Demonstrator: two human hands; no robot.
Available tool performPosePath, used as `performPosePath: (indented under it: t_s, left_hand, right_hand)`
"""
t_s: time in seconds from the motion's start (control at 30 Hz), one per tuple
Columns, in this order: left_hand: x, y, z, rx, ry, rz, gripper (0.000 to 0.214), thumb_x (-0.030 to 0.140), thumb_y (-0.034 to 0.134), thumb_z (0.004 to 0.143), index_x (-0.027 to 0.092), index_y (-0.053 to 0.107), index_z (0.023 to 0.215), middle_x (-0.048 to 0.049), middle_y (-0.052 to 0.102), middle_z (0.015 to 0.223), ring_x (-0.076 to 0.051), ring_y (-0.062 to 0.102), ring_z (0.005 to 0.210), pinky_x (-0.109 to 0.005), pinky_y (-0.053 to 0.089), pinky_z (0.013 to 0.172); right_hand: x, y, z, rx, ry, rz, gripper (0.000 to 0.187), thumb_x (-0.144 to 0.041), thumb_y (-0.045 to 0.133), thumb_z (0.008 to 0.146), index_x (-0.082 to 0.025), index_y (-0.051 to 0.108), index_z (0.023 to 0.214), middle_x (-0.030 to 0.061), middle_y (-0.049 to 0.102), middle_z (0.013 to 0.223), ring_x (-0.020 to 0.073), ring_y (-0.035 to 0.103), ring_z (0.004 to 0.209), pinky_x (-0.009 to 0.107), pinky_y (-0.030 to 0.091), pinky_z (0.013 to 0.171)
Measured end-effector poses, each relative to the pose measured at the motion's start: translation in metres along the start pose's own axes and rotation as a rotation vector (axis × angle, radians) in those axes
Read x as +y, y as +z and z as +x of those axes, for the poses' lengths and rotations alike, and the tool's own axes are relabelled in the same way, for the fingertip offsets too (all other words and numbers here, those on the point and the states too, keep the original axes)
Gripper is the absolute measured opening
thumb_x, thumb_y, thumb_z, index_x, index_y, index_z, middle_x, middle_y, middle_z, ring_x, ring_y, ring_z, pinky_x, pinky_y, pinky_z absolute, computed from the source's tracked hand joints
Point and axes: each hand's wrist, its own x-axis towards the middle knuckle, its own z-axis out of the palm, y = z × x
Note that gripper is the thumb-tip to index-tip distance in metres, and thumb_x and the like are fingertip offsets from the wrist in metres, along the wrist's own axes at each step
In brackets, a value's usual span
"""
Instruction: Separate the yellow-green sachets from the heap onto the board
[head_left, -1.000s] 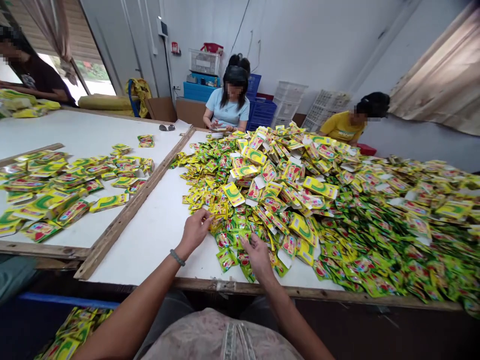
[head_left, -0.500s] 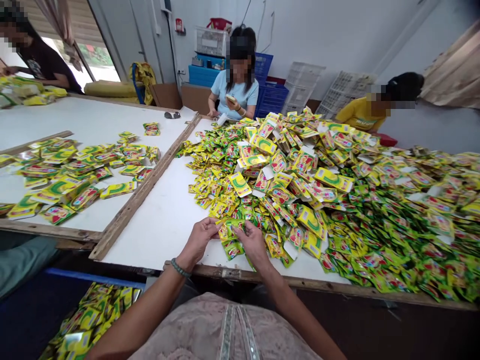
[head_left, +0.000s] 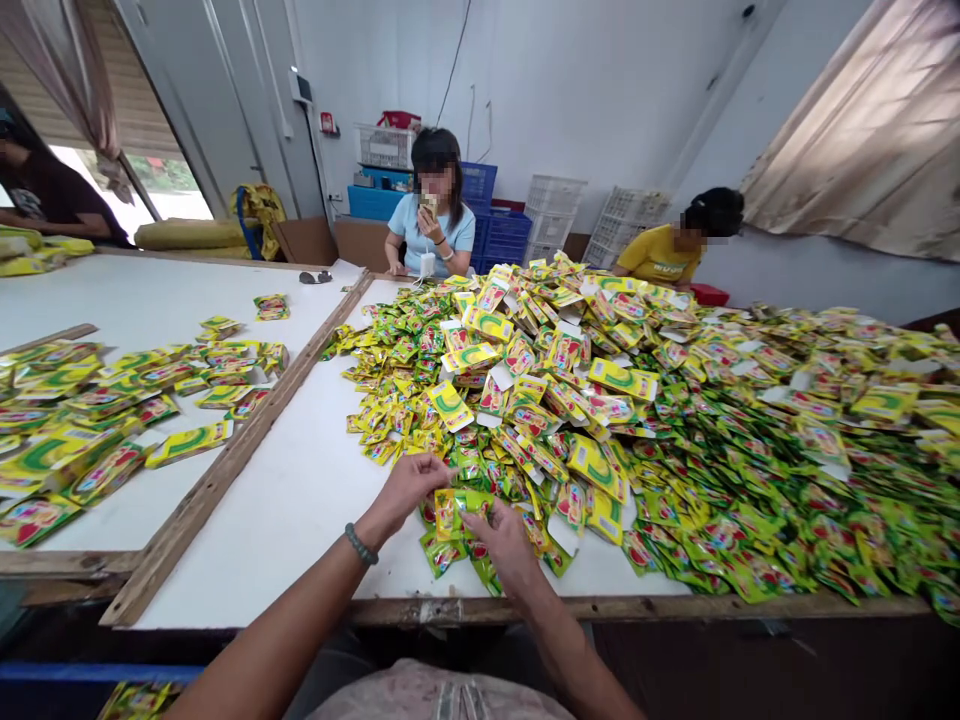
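Nearest you, low on the left, a blue-rimmed container (head_left: 97, 673) with yellow-green packets (head_left: 135, 702) in view. Beyond it, the worn brown wooden edge (head_left: 630, 608) of the white tabletop (head_left: 300, 510).

Your right hand (head_left: 508, 545) is closed, thumb pressed against fingers, on a shiny green plastic sachet (head_left: 474, 503) above the near edge. A glossy yellow sachet (head_left: 445, 515) overlaps its left end; whether your grip takes in both, cannot tell. Your left hand (head_left: 412, 490), green beaded bracelet (head_left: 361, 544) at the wrist, is just beside them on the left, fingers curled, thumb and forefinger tips close together. Whether anything is between them, cannot tell.

Loose green sachets (head_left: 442, 553) lie under and around your right hand. Past your hands and off to the right spreads a large heap of green and yellow sachets (head_left: 720, 520), with flat yellow cardboard boxes (head_left: 592, 465) piled on it, some with white flaps open.

Left of you, a long brown wooden strip (head_left: 247, 450) runs from near to far; more yellow printed boxes (head_left: 187, 445) lie beyond it. Farther, dark sunglasses (head_left: 315, 277).

Far side: a co-worker in a pale blue top (head_left: 431, 240), one hand raised to the mouth; to the right, one in a yellow top (head_left: 660, 255), head bent. Behind them, stacked blue plastic crates (head_left: 508, 232) and white plastic crates (head_left: 553, 215).
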Motion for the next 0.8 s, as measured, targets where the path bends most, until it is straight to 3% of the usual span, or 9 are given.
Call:
performPosePath:
  t_s: [0.07, 0.13, 0.23, 0.33, 0.4, 0.47, 0.6, 0.7, 0.8]
  left_hand:
    - [0.016, -0.002, 0.028, 0.197, 0.151, 0.334, 0.02, 0.03, 0.056, 0.077, 0.016, 0.062, 0.089, -0.0064, 0.065, 0.082, -0.02, 0.06, 0.073, -0.032, 0.046, 0.066]
    - [0.029, -0.006, 0.058, 0.315, 0.313, 0.688, 0.038, 0.014, 0.054, 0.074, 0.017, 0.056, 0.112, -0.0125, 0.059, 0.114, -0.026, 0.055, 0.102, -0.037, 0.044, 0.083]
    - [0.033, -0.011, 0.095, 0.19, 0.462, 1.083, 0.066, 0.0, 0.053, 0.065, 0.023, 0.047, 0.126, -0.0118, 0.033, 0.144, -0.032, 0.028, 0.131, -0.047, 0.031, 0.1]
    - [0.026, -0.014, 0.113, 0.025, 0.541, 1.213, 0.058, 0.003, 0.057, 0.065, 0.024, 0.054, 0.119, -0.0093, 0.032, 0.146, -0.033, 0.02, 0.135, -0.053, 0.021, 0.105]
    - [0.022, -0.016, 0.116, -0.001, 0.578, 1.152, 0.045, 0.007, 0.057, 0.068, 0.022, 0.059, 0.11, -0.0099, 0.047, 0.135, -0.031, 0.028, 0.132, -0.05, 0.019, 0.106]
    - [0.023, -0.02, 0.111, 0.058, 0.542, 1.015, 0.033, 0.01, 0.054, 0.073, 0.02, 0.061, 0.104, -0.0099, 0.061, 0.116, -0.028, 0.045, 0.12, -0.044, 0.029, 0.101]
    - [0.024, -0.03, 0.079, 0.224, 0.359, 0.798, 0.028, 0.035, 0.051, 0.083, 0.016, 0.057, 0.102, -0.0067, 0.065, 0.077, -0.023, 0.061, 0.074, -0.031, 0.043, 0.066]
    - [0.016, -0.028, 0.039, 0.099, 0.258, 0.501, 0.038, 0.049, 0.063, 0.071, 0.017, 0.058, 0.089, -0.0009, 0.062, 0.068, -0.019, 0.057, 0.063, -0.026, 0.04, 0.056]
    - [0.003, -0.018, -0.002, -0.119, 0.173, 0.148, 0.037, 0.046, 0.069, 0.066, 0.017, 0.06, 0.086, -0.0015, 0.066, 0.077, -0.018, 0.059, 0.071, -0.025, 0.044, 0.061]
  right_hand:
    - [-0.002, -0.009, -0.004, 0.093, -0.042, -0.166, 0.037, -0.043, 0.063, 0.073, -0.014, 0.064, 0.095, 0.0077, 0.068, 0.087, 0.022, 0.061, 0.084, 0.036, 0.048, 0.079]
    - [-0.003, -0.016, -0.009, 0.154, -0.048, -0.309, 0.035, -0.043, 0.06, 0.075, -0.014, 0.064, 0.095, 0.0077, 0.068, 0.085, 0.0217, 0.061, 0.081, 0.034, 0.047, 0.077]
    - [-0.001, -0.022, -0.015, 0.189, -0.048, -0.392, 0.033, -0.042, 0.057, 0.077, -0.014, 0.064, 0.095, 0.0074, 0.068, 0.085, 0.0215, 0.061, 0.08, 0.032, 0.047, 0.076]
    - [0.005, -0.025, -0.018, 0.189, -0.054, -0.369, 0.034, -0.041, 0.056, 0.077, -0.015, 0.063, 0.097, 0.0071, 0.068, 0.088, 0.0217, 0.061, 0.084, 0.031, 0.047, 0.077]
    - [0.008, -0.025, -0.017, 0.193, -0.053, -0.354, 0.034, -0.041, 0.056, 0.077, -0.015, 0.062, 0.098, 0.0073, 0.068, 0.089, 0.0219, 0.061, 0.084, 0.03, 0.047, 0.075]
    - [0.01, -0.024, -0.015, 0.2, -0.06, -0.341, 0.034, -0.04, 0.057, 0.077, -0.015, 0.061, 0.099, 0.0067, 0.067, 0.086, 0.021, 0.06, 0.081, 0.029, 0.047, 0.072]
    - [0.002, -0.028, -0.006, 0.25, -0.059, -0.304, 0.037, -0.041, 0.061, 0.074, -0.015, 0.059, 0.101, 0.0009, 0.06, 0.068, 0.0164, 0.054, 0.064, 0.026, 0.043, 0.059]
    - [-0.015, -0.031, 0.009, 0.296, -0.114, -0.244, 0.039, -0.042, 0.062, 0.073, -0.015, 0.057, 0.1, -0.0003, 0.058, 0.067, 0.0148, 0.051, 0.06, 0.025, 0.042, 0.056]
    - [-0.038, -0.027, 0.028, 0.282, -0.223, -0.307, 0.03, -0.039, 0.059, 0.076, -0.017, 0.057, 0.097, 0.0014, 0.061, 0.078, 0.015, 0.053, 0.069, 0.026, 0.043, 0.064]
